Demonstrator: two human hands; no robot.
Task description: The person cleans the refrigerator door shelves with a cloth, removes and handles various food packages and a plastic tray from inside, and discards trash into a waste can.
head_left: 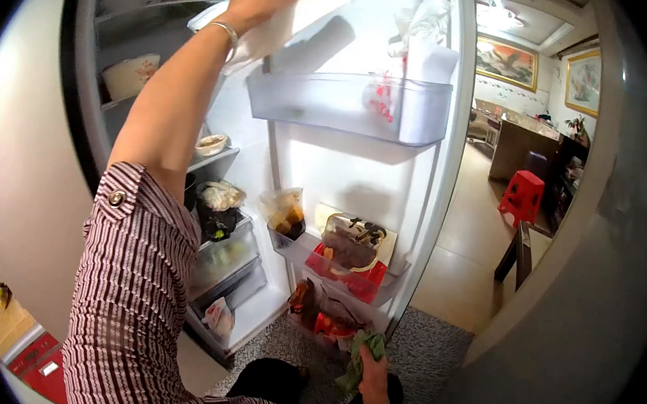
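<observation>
My left hand (pixel 259 3), with a bangle at the wrist, is raised at the top of the open fridge and closed on a whitish, partly see-through bin or sheet (pixel 308 11); its exact shape is unclear. Below it, a clear door shelf (pixel 308 102) holds a bag with red print (pixel 381 96). Down at the lower right, my right hand (pixel 374 373) grips a crumpled green cloth (pixel 360 361) beside the bottom door shelf, where red packages (pixel 332 328) lie.
Fridge shelves on the left hold a pale container (pixel 130 75), a small bowl (pixel 211 144) and bagged food (pixel 221 195). The middle door shelf (pixel 304 254) carries packages. A grey rug (pixel 426 347) lies below. Beyond the door stands a red stool (pixel 522 196).
</observation>
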